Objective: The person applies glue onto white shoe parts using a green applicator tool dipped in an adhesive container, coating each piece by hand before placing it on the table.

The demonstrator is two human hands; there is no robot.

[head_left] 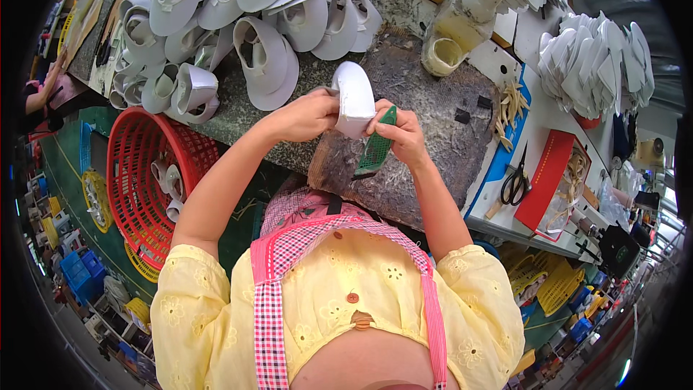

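Observation:
My left hand (pixel 315 112) grips a white curved piece (pixel 354 97), which looks like a shoe upper, and holds it above the worktable. Close by on its right, my right hand (pixel 406 136) pinches a flat green perforated piece (pixel 375 146) with a dark lower end. The fingers of my right hand reach the lower right edge of the white piece, though whether they also grip it I cannot tell. Beneath both hands lies a dark, rough work mat (pixel 440 173). Beyond them stands a glue-stained container (pixel 443 56) with a round mouth.
White shoe uppers (pixel 263 65) are heaped at the back left, with stacked white pieces (pixel 595 65) at the far right. A red basket (pixel 162 195) stands on the left. Right of the mat lie beige strips (pixel 511 112), black scissors (pixel 515 186) and a red box (pixel 548 180).

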